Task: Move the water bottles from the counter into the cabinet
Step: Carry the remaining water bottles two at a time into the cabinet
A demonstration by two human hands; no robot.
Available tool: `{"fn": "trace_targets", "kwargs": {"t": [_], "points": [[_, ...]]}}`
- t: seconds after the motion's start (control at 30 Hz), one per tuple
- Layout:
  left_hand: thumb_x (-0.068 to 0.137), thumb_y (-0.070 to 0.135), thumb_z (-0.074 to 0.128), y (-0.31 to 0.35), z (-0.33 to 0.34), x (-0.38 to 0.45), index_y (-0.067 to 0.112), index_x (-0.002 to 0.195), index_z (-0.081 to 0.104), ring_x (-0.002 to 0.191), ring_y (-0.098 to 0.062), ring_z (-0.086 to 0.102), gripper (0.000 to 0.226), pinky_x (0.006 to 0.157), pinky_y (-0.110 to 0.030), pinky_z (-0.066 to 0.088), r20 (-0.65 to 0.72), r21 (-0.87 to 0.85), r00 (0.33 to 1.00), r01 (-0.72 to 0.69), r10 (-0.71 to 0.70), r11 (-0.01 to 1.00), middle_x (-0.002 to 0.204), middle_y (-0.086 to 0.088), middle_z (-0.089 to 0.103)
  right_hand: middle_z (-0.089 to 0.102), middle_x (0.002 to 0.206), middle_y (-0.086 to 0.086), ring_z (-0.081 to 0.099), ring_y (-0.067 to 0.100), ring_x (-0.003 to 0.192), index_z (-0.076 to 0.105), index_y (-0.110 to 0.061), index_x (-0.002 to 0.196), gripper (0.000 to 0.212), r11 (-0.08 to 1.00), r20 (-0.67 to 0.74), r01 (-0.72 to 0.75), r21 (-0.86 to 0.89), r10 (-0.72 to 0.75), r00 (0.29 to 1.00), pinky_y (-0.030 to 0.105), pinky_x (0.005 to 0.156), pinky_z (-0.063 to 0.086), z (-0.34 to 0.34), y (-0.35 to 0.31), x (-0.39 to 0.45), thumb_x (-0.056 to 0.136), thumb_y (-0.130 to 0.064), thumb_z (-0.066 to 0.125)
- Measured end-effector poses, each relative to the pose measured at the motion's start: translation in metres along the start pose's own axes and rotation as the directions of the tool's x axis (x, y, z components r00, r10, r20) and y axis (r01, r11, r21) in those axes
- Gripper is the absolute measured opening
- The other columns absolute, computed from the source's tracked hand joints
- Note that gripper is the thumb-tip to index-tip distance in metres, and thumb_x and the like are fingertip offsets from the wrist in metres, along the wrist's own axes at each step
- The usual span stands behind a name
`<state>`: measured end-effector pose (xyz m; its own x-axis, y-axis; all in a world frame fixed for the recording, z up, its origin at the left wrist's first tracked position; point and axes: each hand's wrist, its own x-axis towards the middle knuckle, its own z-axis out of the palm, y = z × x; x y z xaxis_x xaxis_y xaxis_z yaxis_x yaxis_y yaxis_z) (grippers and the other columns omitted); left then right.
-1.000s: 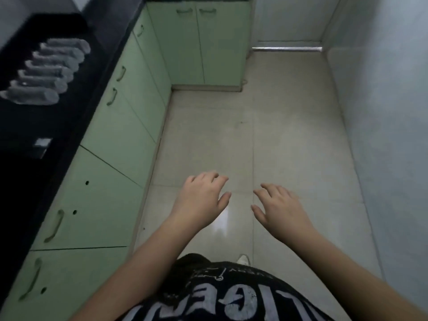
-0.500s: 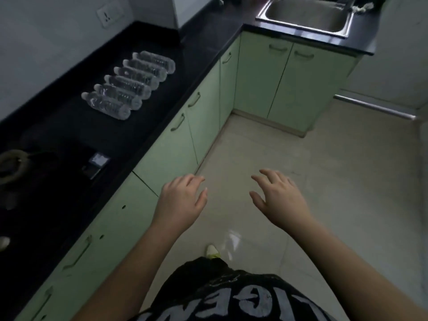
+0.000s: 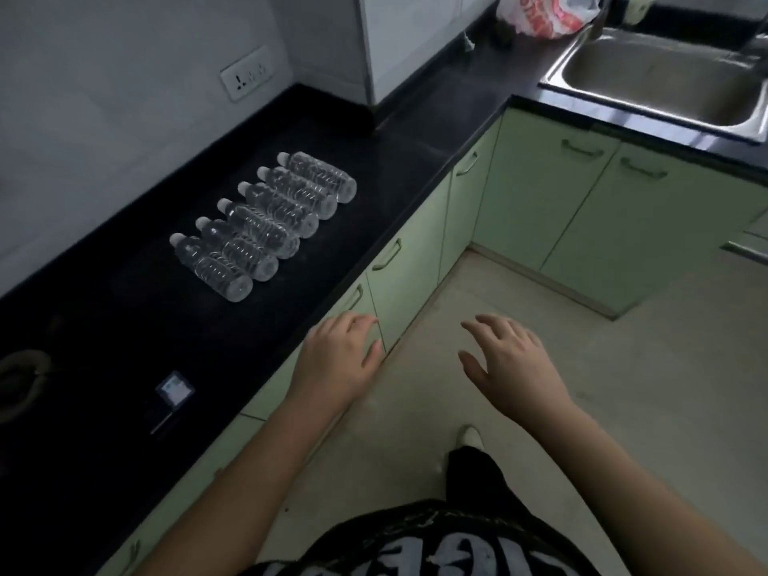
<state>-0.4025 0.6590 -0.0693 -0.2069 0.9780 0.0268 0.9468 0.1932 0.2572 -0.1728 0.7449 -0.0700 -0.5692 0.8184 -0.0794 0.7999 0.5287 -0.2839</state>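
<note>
On the black counter (image 3: 104, 326), six water bottles (image 3: 266, 224) are lying well beyond both hands: left hand (image 3: 338, 361) and right hand (image 3: 513, 363) are hovering spread, holding nothing; the sink (image 3: 648, 106) is sitting empty.

Kitchen fixtures and loose items, L-shaped worktop.

Steel sink (image 3: 660, 83), inset in the far run of the worktop at upper right. Plastic bag (image 3: 544, 14), white with red print, standing on the worktop just left of the sink's far corner. Wall socket plate (image 3: 246, 73), white, set in the grey wall above the left run. White panel (image 3: 409, 39), upright, in the corner where the two runs meet. Stove burner ring (image 3: 20, 378), round, dark, at the left edge. Small square device (image 3: 175, 387) with a pale face, lying flat near the front edge, beside the burner. Tiled floor (image 3: 648, 392), pale, glossy. White shoe tip (image 3: 470, 436) on the floor.
</note>
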Motion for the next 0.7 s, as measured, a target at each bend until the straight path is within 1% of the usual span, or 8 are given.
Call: {"fn": "trace_targets", "kwargs": {"t": [0.17,0.27,0.33,0.47,0.63,0.7], "points": [[0.097,0.037,0.047,-0.002,-0.002,0.044,0.019,0.130,0.056,0.111,-0.019,0.055,0.039,0.092,-0.038,0.043,0.003,0.013,0.985,0.171,-0.171,0.985,0.123,0.003,0.060,0.046,0.144,0.000,0.042,0.021,0.133,0.043,-0.024,0.142,0.051,0.987,0.084,0.158,0.041,-0.161,0.983,0.037,0.110,0.032,-0.006,0.017,0.079,0.096,-0.046,0.046],[0.097,0.036,0.049,-0.010,-0.009,0.058,0.018,0.130,0.057,0.109,-0.019,0.057,0.039,0.091,-0.039,0.045,-0.044,0.017,0.957,0.289,-0.288,0.957,0.121,0.002,0.060,0.041,0.148,-0.002,0.038,0.018,0.136,0.036,-0.027,0.146,0.054,0.962,0.150,0.271,0.041,-0.274,0.950,0.036,0.113,0.029,-0.003,0.021,0.124,0.097,-0.048,0.040],[0.097,0.036,0.050,-0.016,-0.012,0.061,0.018,0.131,0.057,0.110,-0.019,0.057,0.039,0.092,-0.038,0.045,-0.074,-0.002,0.931,0.359,-0.358,0.933,0.122,0.002,0.060,0.041,0.148,-0.002,0.038,0.018,0.136,0.035,-0.027,0.146,0.054,0.935,0.178,0.352,0.040,-0.353,0.919,0.035,0.113,0.029,0.000,0.016,0.153,0.097,-0.048,0.040],[0.097,0.035,0.051,-0.032,-0.014,0.057,0.019,0.132,0.056,0.112,-0.018,0.056,0.039,0.093,-0.038,0.046,-0.105,-0.023,0.870,0.483,-0.482,0.875,0.125,0.002,0.059,0.043,0.147,-0.001,0.040,0.019,0.134,0.037,-0.025,0.146,0.054,0.879,0.201,0.473,0.053,-0.474,0.857,0.036,0.111,0.032,0.007,-0.013,0.206,0.097,-0.046,0.042],[0.093,0.029,0.058,-0.073,-0.010,0.050,0.015,0.129,0.059,0.107,-0.023,0.060,0.039,0.087,-0.041,0.049,-0.164,-0.083,0.783,0.594,-0.599,0.800,0.122,-0.002,0.062,0.048,0.142,-0.001,0.044,0.021,0.130,0.043,-0.023,0.142,0.052,0.835,0.202,0.548,0.050,-0.546,0.813,0.037,0.106,0.036,0.022,-0.063,0.260,0.096,-0.046,0.045],[0.092,0.028,0.060,-0.095,-0.006,0.053,0.013,0.129,0.059,0.106,-0.024,0.060,0.040,0.086,-0.041,0.049,-0.180,-0.098,0.762,0.615,-0.622,0.782,0.123,-0.004,0.062,0.052,0.138,0.000,0.047,0.022,0.127,0.048,-0.021,0.139,0.049,0.821,0.196,0.570,0.037,-0.565,0.801,0.038,0.104,0.038,0.029,-0.084,0.278,0.095,-0.043,0.049]]}}
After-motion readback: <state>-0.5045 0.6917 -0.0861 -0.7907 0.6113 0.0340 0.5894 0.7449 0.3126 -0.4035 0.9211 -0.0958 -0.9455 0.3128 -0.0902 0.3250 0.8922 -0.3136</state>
